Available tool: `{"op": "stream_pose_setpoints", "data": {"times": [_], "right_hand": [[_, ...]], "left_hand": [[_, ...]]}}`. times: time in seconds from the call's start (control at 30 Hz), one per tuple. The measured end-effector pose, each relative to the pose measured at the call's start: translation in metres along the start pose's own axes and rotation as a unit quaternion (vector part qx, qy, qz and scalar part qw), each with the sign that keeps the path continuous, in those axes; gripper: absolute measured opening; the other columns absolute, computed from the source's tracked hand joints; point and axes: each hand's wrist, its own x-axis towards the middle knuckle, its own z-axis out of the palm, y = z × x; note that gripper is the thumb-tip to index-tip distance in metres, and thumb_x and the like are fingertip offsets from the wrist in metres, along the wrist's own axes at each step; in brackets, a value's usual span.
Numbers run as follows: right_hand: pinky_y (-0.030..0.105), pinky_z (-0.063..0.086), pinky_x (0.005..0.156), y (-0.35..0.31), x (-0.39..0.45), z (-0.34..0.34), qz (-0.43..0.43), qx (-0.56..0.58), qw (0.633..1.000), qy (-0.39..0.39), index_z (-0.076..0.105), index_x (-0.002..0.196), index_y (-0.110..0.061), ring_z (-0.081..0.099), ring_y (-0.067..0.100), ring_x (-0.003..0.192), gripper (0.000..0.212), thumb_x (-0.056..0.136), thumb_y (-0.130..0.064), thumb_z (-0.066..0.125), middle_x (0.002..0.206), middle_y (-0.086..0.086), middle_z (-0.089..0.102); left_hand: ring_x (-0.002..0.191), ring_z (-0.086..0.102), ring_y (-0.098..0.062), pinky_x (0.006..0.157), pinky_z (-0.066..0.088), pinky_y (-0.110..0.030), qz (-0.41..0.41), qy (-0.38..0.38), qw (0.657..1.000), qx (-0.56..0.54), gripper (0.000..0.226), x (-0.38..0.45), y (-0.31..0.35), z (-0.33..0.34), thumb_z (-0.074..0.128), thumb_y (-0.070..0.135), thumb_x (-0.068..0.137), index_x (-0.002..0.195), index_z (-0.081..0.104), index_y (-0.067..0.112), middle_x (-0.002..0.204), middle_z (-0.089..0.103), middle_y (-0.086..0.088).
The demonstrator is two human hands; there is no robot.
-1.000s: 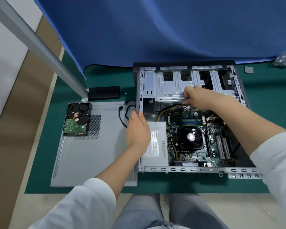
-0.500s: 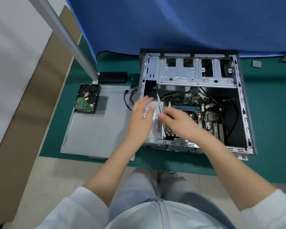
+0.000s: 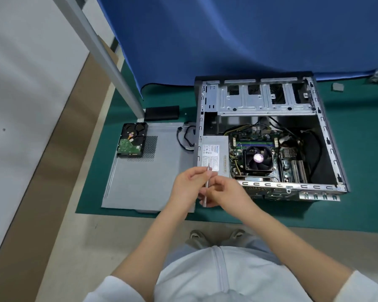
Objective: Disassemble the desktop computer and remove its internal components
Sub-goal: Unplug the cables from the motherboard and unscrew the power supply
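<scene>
The open desktop case [image 3: 327, 136] lies on its side on a green mat. Inside it are the grey power supply [image 3: 214, 156], the motherboard with its black CPU fan [image 3: 258, 158] and the drive cage [image 3: 264, 99] at the back. In front of the case's near left corner, my left hand [image 3: 189, 186] and my right hand [image 3: 227, 194] both hold a thin silver strip [image 3: 206, 190], upright between them. A removed hard drive [image 3: 132, 140] rests on the detached side panel [image 3: 144, 182].
A black cable [image 3: 184, 138] loops between panel and case. A small black box [image 3: 162, 112] sits behind the panel beside a slanted metal post [image 3: 109, 59]. A blue cloth [image 3: 238, 40] hangs behind, with a small grey piece [image 3: 337, 86] at the far right.
Both hands left the case and came together in front of it, now holding the silver strip. The view has pulled back from the case.
</scene>
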Motion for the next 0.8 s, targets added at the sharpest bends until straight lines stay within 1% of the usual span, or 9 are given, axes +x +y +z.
{"op": "stream_pose_setpoints", "data": {"times": [0.13,0.23,0.3,0.37,0.43,0.5,0.57,0.67,0.8], "right_hand": [[0.039,0.059,0.075,0.014,0.000,0.010,0.015,-0.051,0.999,0.006,0.060,0.081,-0.001,0.066,0.017,0.066,0.007,0.087,-0.004,0.064,0.070,0.007,0.066],[0.041,0.057,0.078,0.023,-0.004,0.010,0.044,-0.105,0.994,-0.004,0.064,0.079,-0.007,0.065,0.016,0.066,0.010,0.089,-0.004,0.062,0.070,0.005,0.068],[0.045,0.055,0.082,0.028,-0.008,0.011,0.059,-0.148,0.987,-0.010,0.066,0.086,-0.005,0.068,0.026,0.076,0.007,0.090,-0.007,0.060,0.081,0.014,0.070],[0.051,0.051,0.085,0.031,-0.010,0.013,0.062,-0.185,0.981,-0.015,0.065,0.097,0.001,0.065,0.038,0.089,0.012,0.092,-0.008,0.058,0.092,0.024,0.068],[0.053,0.050,0.085,0.032,-0.011,0.014,0.064,-0.190,0.980,-0.018,0.063,0.100,0.004,0.064,0.040,0.091,0.015,0.093,-0.006,0.055,0.092,0.024,0.067],[0.048,0.054,0.083,0.032,-0.011,0.014,0.063,-0.164,0.984,-0.020,0.062,0.095,0.002,0.067,0.031,0.081,0.012,0.094,-0.003,0.052,0.083,0.013,0.067],[0.040,0.055,0.075,0.031,-0.010,0.016,0.068,-0.136,0.988,-0.028,0.060,0.087,-0.005,0.065,0.022,0.070,0.015,0.095,0.000,0.048,0.076,0.006,0.064],[0.029,0.054,0.063,0.029,-0.008,0.020,0.081,-0.109,0.990,-0.037,0.058,0.088,-0.005,0.063,0.018,0.065,0.017,0.096,0.002,0.045,0.075,0.007,0.062],[0.025,0.055,0.061,0.028,-0.007,0.021,0.095,-0.088,0.991,-0.041,0.058,0.096,0.000,0.063,0.016,0.064,0.015,0.097,0.002,0.043,0.076,0.007,0.061]], "left_hand": [[0.078,0.070,-0.009,0.065,0.054,-0.019,-0.019,0.006,0.999,-0.038,0.013,-0.004,-0.022,-0.011,0.064,0.007,0.088,0.096,0.066,0.016,0.086,0.074,0.002],[0.083,0.070,-0.011,0.070,0.054,-0.021,-0.049,-0.008,0.998,-0.043,0.014,-0.006,-0.040,-0.012,0.061,0.007,0.090,0.097,0.065,0.018,0.089,0.074,0.004],[0.077,0.069,-0.006,0.062,0.052,-0.018,-0.068,-0.010,0.997,-0.033,0.014,-0.007,-0.050,-0.011,0.061,0.009,0.091,0.093,0.066,0.022,0.086,0.074,0.008],[0.068,0.067,0.000,0.053,0.048,-0.015,-0.078,-0.007,0.997,-0.016,0.015,-0.008,-0.055,-0.009,0.061,0.010,0.091,0.093,0.067,0.023,0.083,0.074,0.011],[0.065,0.065,-0.001,0.050,0.046,-0.015,-0.085,-0.004,0.996,-0.016,0.015,-0.008,-0.057,-0.008,0.060,0.010,0.091,0.098,0.067,0.021,0.086,0.074,0.009],[0.061,0.063,-0.003,0.047,0.045,-0.017,-0.084,0.003,0.996,-0.019,0.017,-0.007,-0.056,-0.006,0.059,0.010,0.091,0.101,0.066,0.020,0.089,0.074,0.005],[0.054,0.059,-0.004,0.044,0.042,-0.018,-0.085,0.018,0.996,-0.018,0.018,-0.006,-0.055,-0.006,0.059,0.009,0.090,0.103,0.066,0.021,0.084,0.072,0.003],[0.051,0.054,-0.007,0.043,0.039,-0.020,-0.088,0.034,0.995,-0.016,0.020,-0.006,-0.054,-0.007,0.059,0.009,0.089,0.100,0.066,0.025,0.079,0.069,0.002],[0.050,0.051,-0.010,0.045,0.038,-0.023,-0.088,0.036,0.995,-0.008,0.020,-0.003,-0.054,-0.008,0.059,0.009,0.089,0.096,0.066,0.027,0.082,0.068,-0.002]]}}
